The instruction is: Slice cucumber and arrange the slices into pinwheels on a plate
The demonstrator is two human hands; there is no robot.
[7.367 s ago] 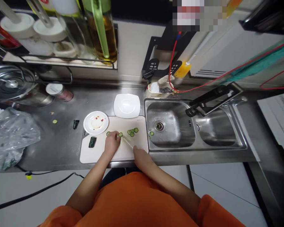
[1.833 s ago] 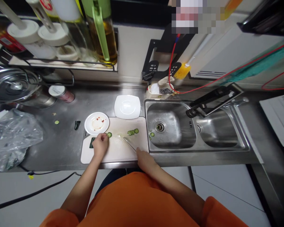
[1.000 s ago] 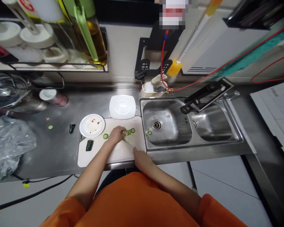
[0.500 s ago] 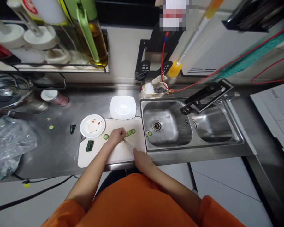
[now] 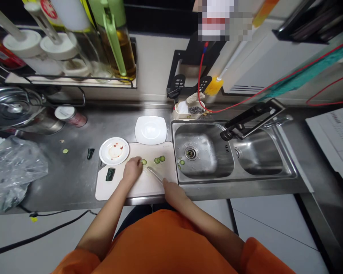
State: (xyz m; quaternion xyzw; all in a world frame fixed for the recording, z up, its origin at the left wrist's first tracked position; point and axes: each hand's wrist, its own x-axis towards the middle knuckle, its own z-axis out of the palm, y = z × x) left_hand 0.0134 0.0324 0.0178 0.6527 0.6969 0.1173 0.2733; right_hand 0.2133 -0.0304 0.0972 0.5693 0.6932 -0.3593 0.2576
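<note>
My left hand (image 5: 132, 169) is over the cutting board (image 5: 157, 186), its fingers closed at a cucumber slice (image 5: 143, 161) that shows beside the fingertips. In my right hand (image 5: 173, 193) is a knife (image 5: 154, 173), its blade slanting up and left over the board with the tip just below that slice. A few more cucumber slices (image 5: 159, 159) overlap at the board's right. A dark green cucumber piece (image 5: 110, 174) lies on the board's left part. The small white plate (image 5: 102, 153), stained with red bits, overlaps the board's upper left corner.
A square white plate (image 5: 151, 129) stands behind the board. On the right is a double sink (image 5: 205, 152), with slices (image 5: 182, 162) in its near left corner. Another cucumber piece (image 5: 90, 153) lies on the counter, near a plastic bag (image 5: 17, 171) and a jar (image 5: 71, 116).
My left hand has moved left along the board, away from the group of slices. The slice formerly left of it no longer shows there. The knife, blurred before, is now sharp.
</note>
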